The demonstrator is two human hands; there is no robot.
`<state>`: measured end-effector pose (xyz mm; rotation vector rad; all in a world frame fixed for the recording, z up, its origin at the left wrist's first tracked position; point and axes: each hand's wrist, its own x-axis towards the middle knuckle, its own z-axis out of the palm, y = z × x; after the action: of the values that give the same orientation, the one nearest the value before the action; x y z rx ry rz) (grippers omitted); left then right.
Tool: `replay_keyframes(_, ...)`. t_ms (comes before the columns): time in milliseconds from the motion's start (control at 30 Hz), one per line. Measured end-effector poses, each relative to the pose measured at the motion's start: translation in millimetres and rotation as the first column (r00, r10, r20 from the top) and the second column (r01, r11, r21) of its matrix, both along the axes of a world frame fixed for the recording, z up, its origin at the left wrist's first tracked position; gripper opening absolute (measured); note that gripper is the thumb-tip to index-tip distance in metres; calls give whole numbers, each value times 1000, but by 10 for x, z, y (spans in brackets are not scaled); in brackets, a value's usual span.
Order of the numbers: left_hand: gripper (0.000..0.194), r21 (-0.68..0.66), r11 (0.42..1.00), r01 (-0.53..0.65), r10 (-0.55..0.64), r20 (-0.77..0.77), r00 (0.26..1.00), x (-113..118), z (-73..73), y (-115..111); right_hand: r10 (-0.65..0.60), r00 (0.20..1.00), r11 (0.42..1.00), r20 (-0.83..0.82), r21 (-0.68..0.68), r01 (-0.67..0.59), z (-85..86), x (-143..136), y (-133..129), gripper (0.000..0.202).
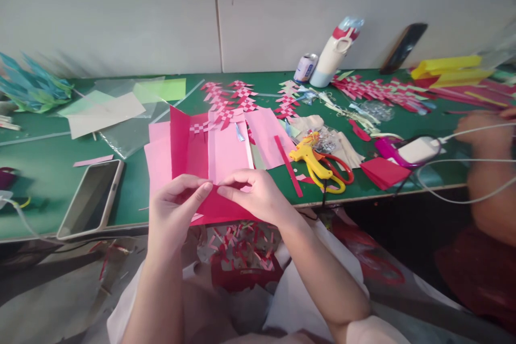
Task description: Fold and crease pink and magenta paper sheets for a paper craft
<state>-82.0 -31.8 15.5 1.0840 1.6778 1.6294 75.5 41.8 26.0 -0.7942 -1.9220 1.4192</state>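
While the left hand (177, 204) and right hand (256, 193) pinch a folded red paper sheet (229, 210) at the near edge of the green worktop (131, 193), seemingly to steady it, a yellow plastic loop-handled tool (315, 163) lies within reach; checkered pink-and-red paper strips (220, 102) lie beyond, probably set aside.

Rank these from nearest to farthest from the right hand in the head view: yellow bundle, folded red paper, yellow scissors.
From the right hand:
1. Yellow scissors: just right of it
2. Folded red paper: farther right
3. Yellow bundle: far right, toward the back
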Motion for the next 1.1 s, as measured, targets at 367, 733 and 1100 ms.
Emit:
replay_keyframes(367,21,-116,993,17,-6,98,995,-55,-5,8,-8,999,998,37,56,6,20,7,-9,14)
replay_keyframes(733,25,-203,975,95,-74,109,991,-87,-69,-2,-4,999,999,38,-47,6,-46,41,58,19)
replay_keyframes(1100,26,-230,967,106,-139,-132,981,-48,12,-10,-5,999,997,47,-82,8,-58,29,62,18)
